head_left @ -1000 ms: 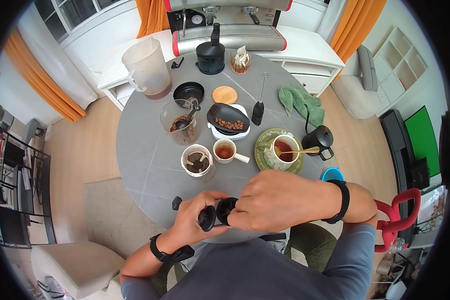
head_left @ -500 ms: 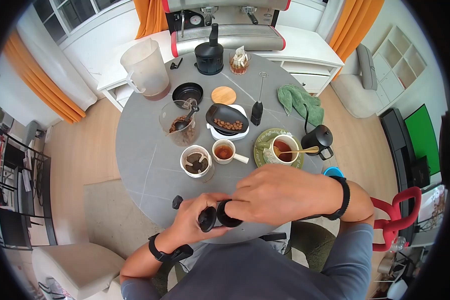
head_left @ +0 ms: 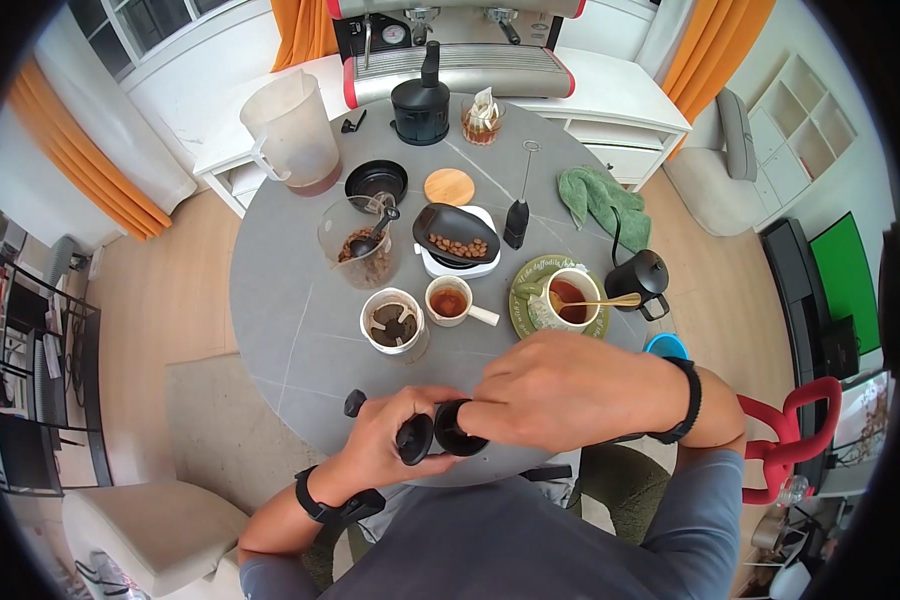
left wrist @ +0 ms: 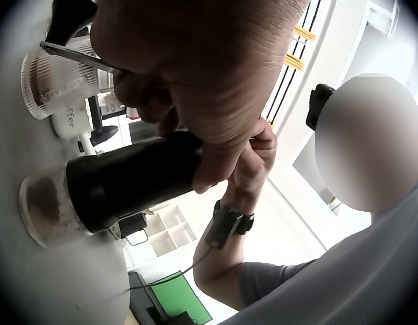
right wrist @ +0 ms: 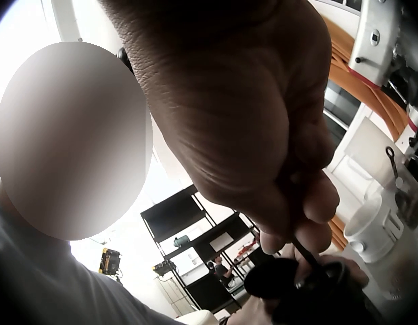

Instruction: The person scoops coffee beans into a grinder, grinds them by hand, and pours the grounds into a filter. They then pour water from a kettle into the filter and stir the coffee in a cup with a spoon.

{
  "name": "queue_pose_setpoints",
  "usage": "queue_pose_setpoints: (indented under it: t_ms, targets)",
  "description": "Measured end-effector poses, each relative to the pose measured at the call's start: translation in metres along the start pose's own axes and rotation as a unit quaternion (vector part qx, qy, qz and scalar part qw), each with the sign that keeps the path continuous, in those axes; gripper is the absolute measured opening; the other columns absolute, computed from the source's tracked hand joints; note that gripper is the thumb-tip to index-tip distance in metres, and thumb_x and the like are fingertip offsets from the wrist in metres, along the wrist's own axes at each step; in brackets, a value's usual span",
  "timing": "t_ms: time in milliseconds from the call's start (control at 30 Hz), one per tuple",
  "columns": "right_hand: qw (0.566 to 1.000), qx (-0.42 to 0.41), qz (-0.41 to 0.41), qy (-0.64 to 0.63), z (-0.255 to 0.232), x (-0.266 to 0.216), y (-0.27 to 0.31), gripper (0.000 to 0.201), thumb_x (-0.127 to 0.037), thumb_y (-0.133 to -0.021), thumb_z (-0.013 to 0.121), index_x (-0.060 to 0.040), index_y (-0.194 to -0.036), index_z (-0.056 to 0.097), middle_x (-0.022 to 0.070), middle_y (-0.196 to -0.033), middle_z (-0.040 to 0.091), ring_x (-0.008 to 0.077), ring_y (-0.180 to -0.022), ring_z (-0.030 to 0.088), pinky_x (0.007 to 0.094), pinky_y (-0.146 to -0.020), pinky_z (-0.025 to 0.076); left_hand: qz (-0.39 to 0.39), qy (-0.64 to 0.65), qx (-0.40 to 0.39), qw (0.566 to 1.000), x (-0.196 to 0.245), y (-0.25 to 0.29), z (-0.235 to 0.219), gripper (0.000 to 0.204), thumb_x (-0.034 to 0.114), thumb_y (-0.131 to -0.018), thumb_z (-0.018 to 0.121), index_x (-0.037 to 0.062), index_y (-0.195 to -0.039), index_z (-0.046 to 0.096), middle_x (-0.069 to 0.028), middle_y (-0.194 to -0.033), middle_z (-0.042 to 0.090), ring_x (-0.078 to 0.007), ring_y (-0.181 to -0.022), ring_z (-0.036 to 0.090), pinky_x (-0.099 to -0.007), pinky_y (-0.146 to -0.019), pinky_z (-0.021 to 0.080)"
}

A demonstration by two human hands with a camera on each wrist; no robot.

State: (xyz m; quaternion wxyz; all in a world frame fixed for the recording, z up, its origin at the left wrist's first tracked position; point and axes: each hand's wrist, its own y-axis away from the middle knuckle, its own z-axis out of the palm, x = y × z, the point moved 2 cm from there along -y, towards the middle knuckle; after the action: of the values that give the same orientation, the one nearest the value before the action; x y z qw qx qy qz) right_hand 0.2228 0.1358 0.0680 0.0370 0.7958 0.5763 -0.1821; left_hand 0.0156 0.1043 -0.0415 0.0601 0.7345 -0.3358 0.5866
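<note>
My left hand (head_left: 380, 440) grips a black hand coffee grinder (left wrist: 131, 179), whose clear lower chamber (left wrist: 50, 206) has brown grounds in it. The same hand holds its black round lid (head_left: 414, 438) beside the open mouth (head_left: 457, 428), with a metal crank (left wrist: 77, 56) and black knob (head_left: 354, 404) sticking out to the left. Over the mouth, my right hand (head_left: 560, 390) pinches a thin dark stick (right wrist: 307, 257) that reaches down into the grinder. The stick's lower end is hidden inside.
Ahead stand a ribbed cup of grounds (head_left: 394, 325), a small handled cup (head_left: 450, 302) and a teacup (head_left: 568, 300) with a gold spoon. Behind them are a scale (head_left: 460, 262) under a dish of beans (head_left: 457, 235), and a measuring jug (head_left: 358, 250). A black kettle (head_left: 638, 280) stands at right.
My right hand has shifted slightly right and forward over the grinder, so more of its open mouth shows. My left hand keeps its grip in nearly the same place.
</note>
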Motion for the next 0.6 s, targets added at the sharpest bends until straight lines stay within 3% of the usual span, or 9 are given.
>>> queue_pose_setpoints:
  t_ms: [367,433,600]
  targets:
    - [0.999,-0.040,0.018,0.000,0.001,0.001,0.000,0.012,-0.012,-0.080,0.066,-0.0066,-0.081,0.056,0.0058,-0.065,0.049,0.0237,-0.060,0.058,0.0372,-0.050,0.045,0.021,-0.009,-0.008,1.000,-0.001,-0.002,-0.001,0.053,0.013,-0.068,0.092,0.0092,-0.096,0.048,-0.0159,-0.120,0.071,-0.0307,-0.097,0.074,-0.0349,-0.078,0.059]
    - [0.998,0.030,0.010,-0.048,-0.013,0.000,0.003,0.014,-0.010,-0.079,0.064,-0.0034,-0.076,0.053,0.0098,-0.060,0.052,0.0290,-0.054,0.059,0.0411,-0.046,0.043,0.023,-0.004,-0.006,1.000,-0.001,-0.002,-0.001,0.052,0.013,-0.068,0.092,0.0095,-0.096,0.048,-0.0159,-0.120,0.071,-0.0309,-0.096,0.074,-0.0350,-0.077,0.059]
    - [0.998,0.055,0.008,-0.032,-0.019,-0.002,0.009,0.015,-0.011,-0.077,0.065,-0.0042,-0.076,0.052,0.0078,-0.060,0.050,0.0263,-0.054,0.057,0.0394,-0.045,0.043,0.038,0.003,0.001,0.999,-0.002,-0.005,0.000,0.052,0.014,-0.068,0.092,0.0097,-0.096,0.048,-0.0153,-0.120,0.071,-0.0313,-0.096,0.074,-0.0352,-0.077,0.059]
